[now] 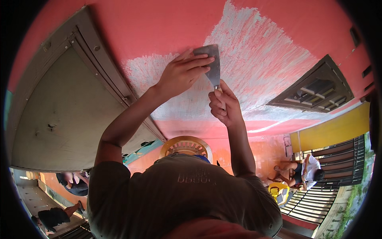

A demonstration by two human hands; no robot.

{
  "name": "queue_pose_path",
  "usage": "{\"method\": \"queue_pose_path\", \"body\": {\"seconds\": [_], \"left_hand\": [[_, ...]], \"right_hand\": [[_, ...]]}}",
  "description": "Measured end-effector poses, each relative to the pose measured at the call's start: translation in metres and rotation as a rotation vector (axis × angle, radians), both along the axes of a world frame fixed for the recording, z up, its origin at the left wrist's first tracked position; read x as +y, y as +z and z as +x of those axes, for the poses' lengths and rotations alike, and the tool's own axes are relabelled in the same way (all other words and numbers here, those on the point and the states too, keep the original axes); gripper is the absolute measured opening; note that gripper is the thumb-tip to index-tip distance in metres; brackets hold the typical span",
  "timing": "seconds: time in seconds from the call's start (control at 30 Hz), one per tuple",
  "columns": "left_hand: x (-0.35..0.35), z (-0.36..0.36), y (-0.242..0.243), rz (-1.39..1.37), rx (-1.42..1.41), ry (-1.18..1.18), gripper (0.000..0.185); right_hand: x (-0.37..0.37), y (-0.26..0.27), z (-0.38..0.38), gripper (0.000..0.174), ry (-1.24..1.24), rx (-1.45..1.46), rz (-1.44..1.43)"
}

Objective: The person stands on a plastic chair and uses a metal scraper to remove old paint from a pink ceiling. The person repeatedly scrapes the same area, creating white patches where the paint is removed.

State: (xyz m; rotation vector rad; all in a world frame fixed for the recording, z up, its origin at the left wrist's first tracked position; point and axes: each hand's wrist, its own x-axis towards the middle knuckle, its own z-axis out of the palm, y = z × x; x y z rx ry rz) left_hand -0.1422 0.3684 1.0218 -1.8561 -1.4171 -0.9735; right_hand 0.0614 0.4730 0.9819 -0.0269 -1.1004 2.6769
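Note:
My right hand (223,103) is closed around the handle of a putty knife (215,70) with a wide metal blade. The blade points up, in front of a painted wall (250,56). My left hand (188,70) has its fingers spread over the flat of the blade and touches it. The wall behind is pink, with a large rough patch where the paint is scraped down to a whitish layer. Whether the blade's edge touches the wall cannot be told.
A wood-framed door or panel (65,113) stands at the left, a small wooden window (316,89) at the right. Below is a round wooden chair (185,139). One person (310,171) sits near a railing at the right; other people are at the lower left.

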Motion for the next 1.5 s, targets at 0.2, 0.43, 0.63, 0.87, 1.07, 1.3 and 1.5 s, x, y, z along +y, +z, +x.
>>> {"method": "queue_pose_path", "body": {"seconds": [0.2,0.43,0.63,0.87,1.07,1.3,1.5], "left_hand": [[-0.068,0.007,-0.185,-0.766,-0.691,-0.075,0.022],[-0.08,0.047,-0.237,-1.069,-0.942,-0.225,0.035],[-0.03,0.063,-0.216,-0.901,-1.265,-0.406,0.062],[0.021,0.101,-0.204,-0.469,-1.789,-0.847,0.059],[0.049,0.127,-0.153,-0.248,-1.974,-0.851,0.045],[0.063,0.128,-0.11,-0.022,-2.027,-0.765,0.042],[0.074,0.113,-0.069,0.188,-2.013,-0.556,0.043]], "right_hand": [[0.006,-0.141,0.098,0.024,-0.422,-0.707,0.532],[-0.017,-0.172,0.106,0.028,-0.467,-0.721,0.554],[-0.015,-0.124,0.073,0.035,-0.309,-0.453,0.581],[0.005,-0.082,0.076,0.042,-0.13,-0.367,0.336],[0.039,-0.104,0.08,0.05,0.205,-0.084,-0.521],[0.056,-0.099,0.049,0.029,0.396,0.024,-0.414],[0.054,-0.063,0.027,0.017,0.388,-0.093,-0.361]]}}
